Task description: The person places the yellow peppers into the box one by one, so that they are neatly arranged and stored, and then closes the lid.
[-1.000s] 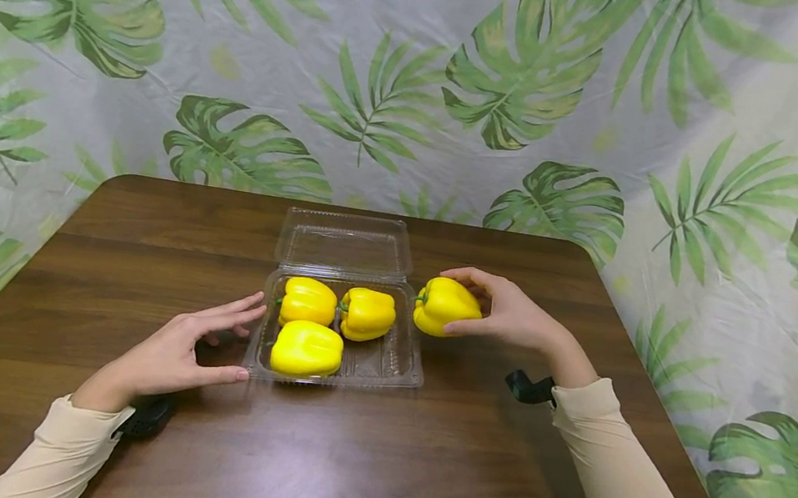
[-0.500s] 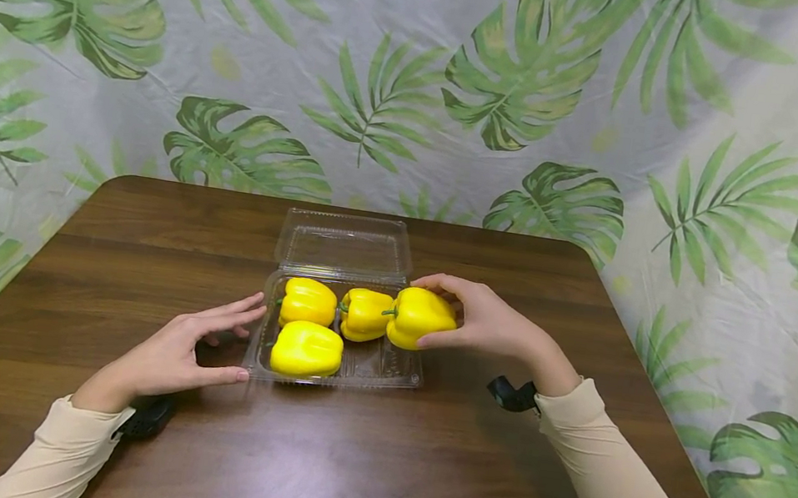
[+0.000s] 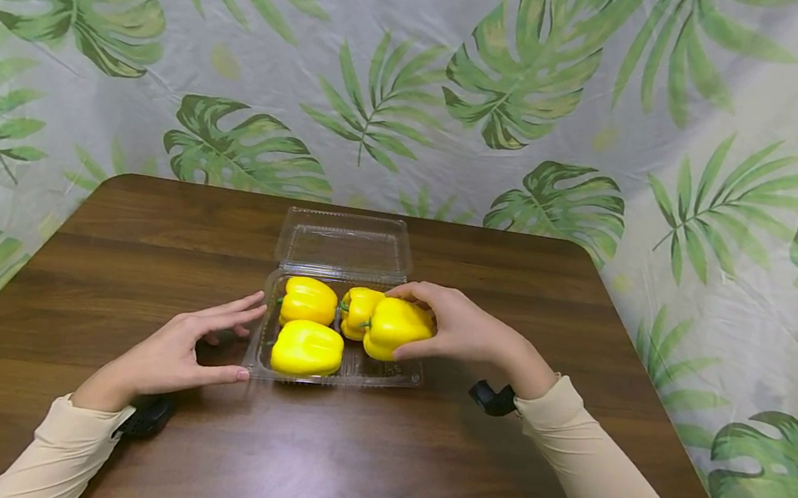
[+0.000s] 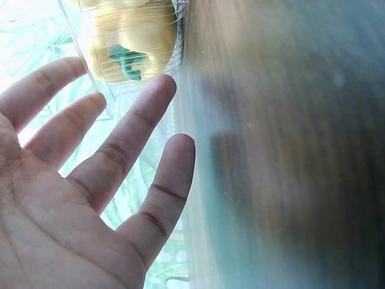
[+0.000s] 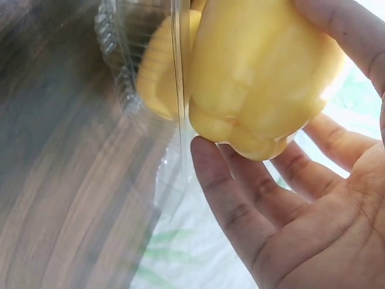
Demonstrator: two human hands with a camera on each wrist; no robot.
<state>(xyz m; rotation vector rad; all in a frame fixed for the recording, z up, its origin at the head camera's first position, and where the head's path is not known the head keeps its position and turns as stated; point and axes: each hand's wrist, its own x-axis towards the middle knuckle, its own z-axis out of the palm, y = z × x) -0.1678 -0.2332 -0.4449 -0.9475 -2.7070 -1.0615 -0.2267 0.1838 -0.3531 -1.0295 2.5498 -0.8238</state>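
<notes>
The left hand (image 3: 169,353) rests on the table (image 3: 142,249) just beside the left wall of the tray (image 3: 258,344), fingers spread and straight, thumb near the front corner; in the left wrist view the fingertips (image 4: 161,87) lie at the clear plastic, though contact cannot be told for sure, and a green stem shows through it. It seems to be steadying the tray. Inside lie three peppers: one at the back left (image 3: 308,301), one at the front left (image 3: 307,349), one at the back middle (image 3: 358,311), partly hidden. The clear lid (image 3: 344,243) stands open at the back. Further right, the fourth pepper (image 3: 394,328) hangs over the front right of the tray, the last free spot, gripped by the right hand (image 3: 463,333), whose fingers curl over its top and thumb presses below. The step in hand looks like placing this pepper; the next move would call for lowering it into the gap without knocking its neighbours, then letting go. The pepper is bright yellow, smooth and glossy, lobed, its green stem pointing left; in the right wrist view its pale underside (image 5: 252,78) sits in the curled fingers, beside the tray's edge.
</notes>
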